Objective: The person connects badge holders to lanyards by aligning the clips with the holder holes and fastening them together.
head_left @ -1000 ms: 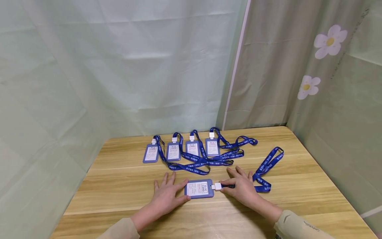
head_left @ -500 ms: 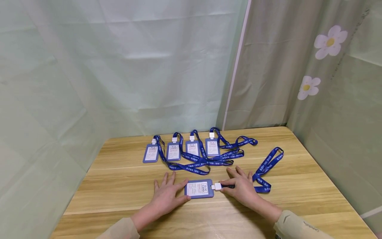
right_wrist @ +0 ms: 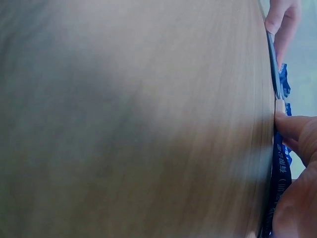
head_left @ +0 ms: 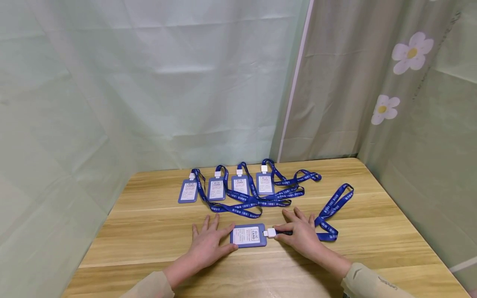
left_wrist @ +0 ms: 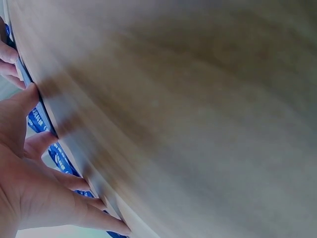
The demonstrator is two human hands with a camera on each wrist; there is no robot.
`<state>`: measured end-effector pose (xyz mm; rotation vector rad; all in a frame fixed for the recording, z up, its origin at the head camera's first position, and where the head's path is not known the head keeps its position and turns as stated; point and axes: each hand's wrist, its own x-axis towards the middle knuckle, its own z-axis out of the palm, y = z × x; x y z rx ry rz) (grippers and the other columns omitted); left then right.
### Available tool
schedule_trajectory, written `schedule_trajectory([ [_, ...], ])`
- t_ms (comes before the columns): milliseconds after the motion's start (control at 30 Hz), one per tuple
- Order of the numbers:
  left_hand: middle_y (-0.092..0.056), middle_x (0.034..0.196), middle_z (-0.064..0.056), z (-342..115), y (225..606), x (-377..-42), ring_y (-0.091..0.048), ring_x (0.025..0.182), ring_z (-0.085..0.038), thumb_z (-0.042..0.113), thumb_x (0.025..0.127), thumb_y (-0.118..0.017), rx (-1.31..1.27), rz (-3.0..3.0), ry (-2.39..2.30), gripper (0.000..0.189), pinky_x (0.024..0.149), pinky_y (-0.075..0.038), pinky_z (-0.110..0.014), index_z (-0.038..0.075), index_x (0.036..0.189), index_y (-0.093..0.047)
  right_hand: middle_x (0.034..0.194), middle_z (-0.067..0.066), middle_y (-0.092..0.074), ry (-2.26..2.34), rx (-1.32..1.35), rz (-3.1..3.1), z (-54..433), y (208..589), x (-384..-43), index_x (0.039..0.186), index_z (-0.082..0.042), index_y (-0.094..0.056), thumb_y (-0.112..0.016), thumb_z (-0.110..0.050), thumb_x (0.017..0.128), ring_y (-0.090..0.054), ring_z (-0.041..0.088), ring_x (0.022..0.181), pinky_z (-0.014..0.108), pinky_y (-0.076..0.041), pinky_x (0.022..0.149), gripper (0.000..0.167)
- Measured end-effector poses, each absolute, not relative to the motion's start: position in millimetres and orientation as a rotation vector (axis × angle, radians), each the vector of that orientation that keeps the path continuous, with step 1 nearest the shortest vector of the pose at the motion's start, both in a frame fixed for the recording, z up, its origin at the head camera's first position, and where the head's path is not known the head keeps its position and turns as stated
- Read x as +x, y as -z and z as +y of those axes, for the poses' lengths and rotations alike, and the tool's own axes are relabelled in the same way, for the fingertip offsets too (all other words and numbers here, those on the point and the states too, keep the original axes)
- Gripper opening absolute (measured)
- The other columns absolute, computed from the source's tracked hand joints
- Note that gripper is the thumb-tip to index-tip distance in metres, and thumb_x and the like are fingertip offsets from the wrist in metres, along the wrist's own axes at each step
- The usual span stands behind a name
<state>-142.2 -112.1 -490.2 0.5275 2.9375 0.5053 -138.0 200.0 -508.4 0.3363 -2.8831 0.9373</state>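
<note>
In the head view a blue ID badge holder [head_left: 248, 235] with a white card lies sideways on the table. My left hand [head_left: 208, 244] holds its left end by the corners between thumb and index finger, the other fingers spread on the wood. At its right end sits a white lanyard clip [head_left: 271, 232], joined to the holder's slot. Thumb and index finger of my right hand [head_left: 303, 235] pinch the strap end of this clip. The blue printed lanyard [head_left: 329, 211] runs from under that hand into a folded loop. The left wrist view shows the left hand [left_wrist: 39, 183] at the holder's edge.
Behind the hands stands a row of several finished-looking badges, among them a leftmost badge [head_left: 188, 191] and a rightmost badge [head_left: 265, 184]. Their blue straps [head_left: 257, 202] overlap toward the right. Curtains [head_left: 208, 82] enclose the wooden table [head_left: 149, 231] at its back and sides.
</note>
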Motion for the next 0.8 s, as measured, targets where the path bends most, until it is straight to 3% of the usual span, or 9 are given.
schedule_trajectory([
  [800,-0.031,0.160,-0.029,-114.4,491.9,-143.2,-0.018,0.146,-0.059,0.061,0.087,-0.073,0.545,2.947,-0.535,0.067,0.105,-0.006,-0.086,0.031,0.145,-0.060,0.149,0.011,-0.056,-0.928,0.360,-2.862,197.6,512.0,-137.8,0.105,-0.026,-0.083,-0.088,-0.032,0.081,-0.027,0.052,0.147,0.084,0.004,0.106,0.026],
])
